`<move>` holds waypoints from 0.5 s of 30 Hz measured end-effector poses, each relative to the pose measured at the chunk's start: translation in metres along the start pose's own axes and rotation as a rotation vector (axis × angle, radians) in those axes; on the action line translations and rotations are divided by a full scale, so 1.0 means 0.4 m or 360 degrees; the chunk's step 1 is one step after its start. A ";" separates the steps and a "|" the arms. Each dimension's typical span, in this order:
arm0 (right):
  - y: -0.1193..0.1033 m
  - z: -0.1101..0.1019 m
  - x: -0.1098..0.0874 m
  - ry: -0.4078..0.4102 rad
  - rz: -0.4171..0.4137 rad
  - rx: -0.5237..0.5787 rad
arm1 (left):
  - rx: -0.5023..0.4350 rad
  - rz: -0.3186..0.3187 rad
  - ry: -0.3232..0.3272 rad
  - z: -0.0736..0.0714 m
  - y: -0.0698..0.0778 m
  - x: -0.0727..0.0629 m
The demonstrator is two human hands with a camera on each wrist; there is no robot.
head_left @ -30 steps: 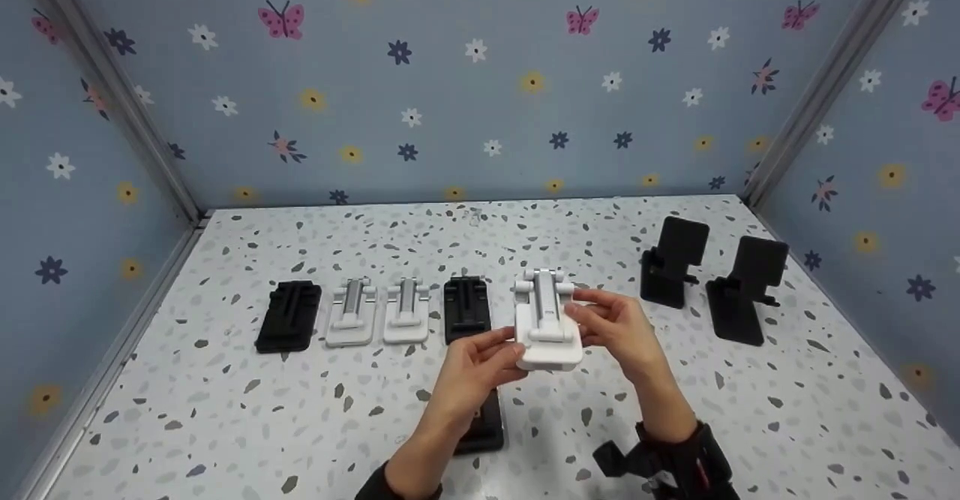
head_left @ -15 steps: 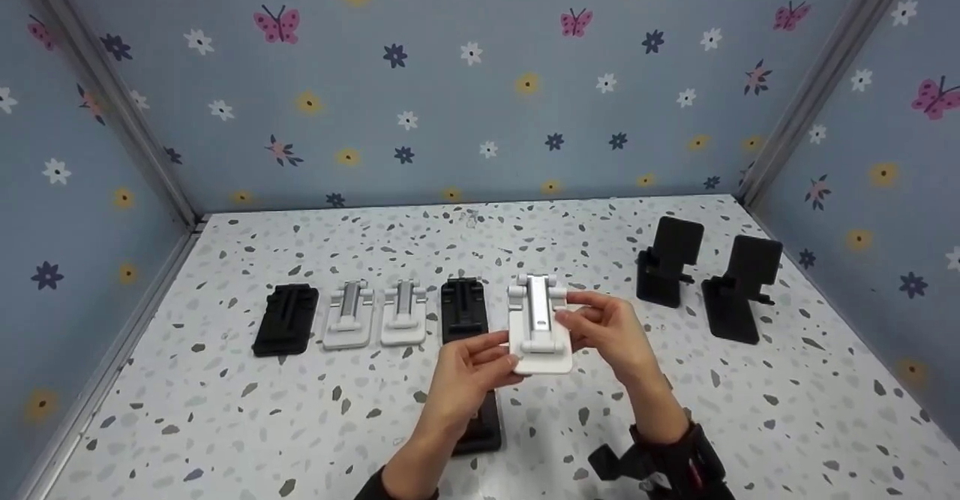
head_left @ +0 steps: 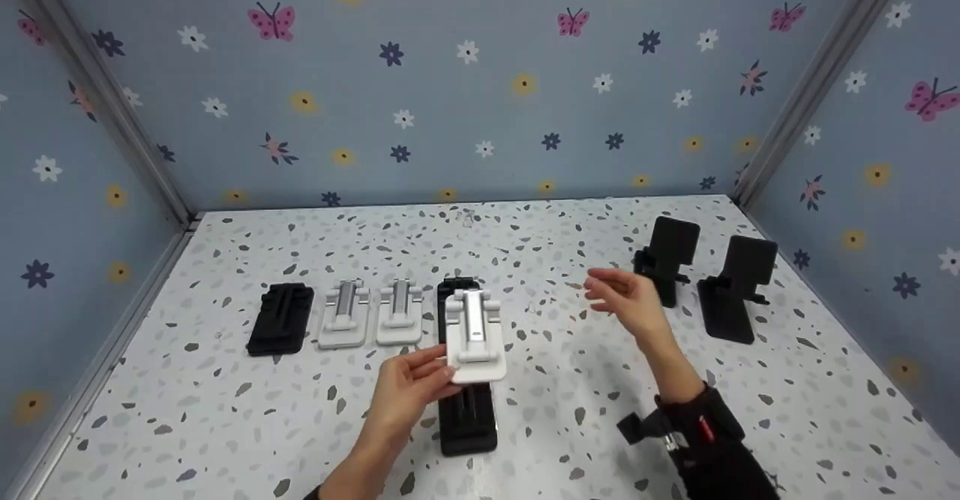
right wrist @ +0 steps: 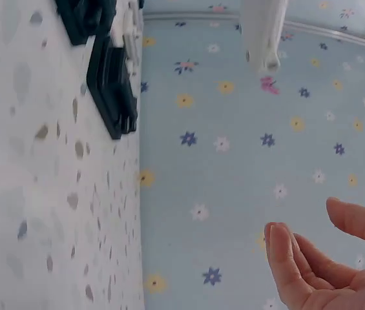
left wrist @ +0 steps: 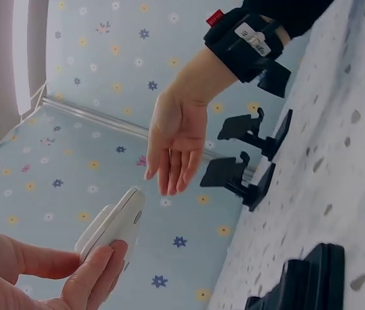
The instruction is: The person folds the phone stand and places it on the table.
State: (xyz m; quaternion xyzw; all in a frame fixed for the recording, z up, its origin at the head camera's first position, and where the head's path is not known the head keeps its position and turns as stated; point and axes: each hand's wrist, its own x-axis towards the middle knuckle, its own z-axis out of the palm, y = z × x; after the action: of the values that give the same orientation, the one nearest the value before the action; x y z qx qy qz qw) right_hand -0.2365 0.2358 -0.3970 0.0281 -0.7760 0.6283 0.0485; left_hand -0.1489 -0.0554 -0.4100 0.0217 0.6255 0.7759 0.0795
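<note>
A folded white phone stand (head_left: 477, 342) with a silver arm is pinched along its lower left edge by my left hand (head_left: 409, 387). In the left wrist view the white phone stand (left wrist: 114, 223) shows edge-on between thumb and fingers, raised off the table. Beneath it in the head view lie two folded black phone stands, the nearer one (head_left: 468, 421) plain to see and the farther one (head_left: 459, 284) partly hidden. My right hand (head_left: 630, 301) hovers apart from it, holding nothing, its fingers loosely bent.
Two unfolded black phone stands (head_left: 670, 256) (head_left: 739, 286) stand at the right. To the left lie a folded black stand (head_left: 281, 320) and two folded white stands (head_left: 345, 316) (head_left: 400, 314) in a row. Flowered panels (head_left: 480, 87) enclose the speckled table (head_left: 570, 425).
My right hand has let go of the white phone stand and moved right. My left hand has carried the stand left, over the black ones.
</note>
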 end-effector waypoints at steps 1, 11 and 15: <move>0.004 -0.016 0.016 0.0054 -0.0009 -0.0046 | 0.0023 -0.0004 0.0030 -0.014 -0.003 -0.003; 0.012 -0.170 0.144 0.0521 0.0186 -0.0634 | 0.0127 -0.0184 0.0293 -0.125 -0.046 -0.039; 0.019 -0.205 0.174 0.0621 0.0258 -0.0771 | 0.0186 -0.0280 0.0360 -0.158 -0.061 -0.054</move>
State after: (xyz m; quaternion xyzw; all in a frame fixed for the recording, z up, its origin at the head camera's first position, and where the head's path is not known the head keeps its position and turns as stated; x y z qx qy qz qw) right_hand -0.3031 0.3187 -0.3797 -0.1672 -0.8788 0.4205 0.1514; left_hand -0.1336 -0.1149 -0.4461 -0.1162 0.6740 0.7257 0.0749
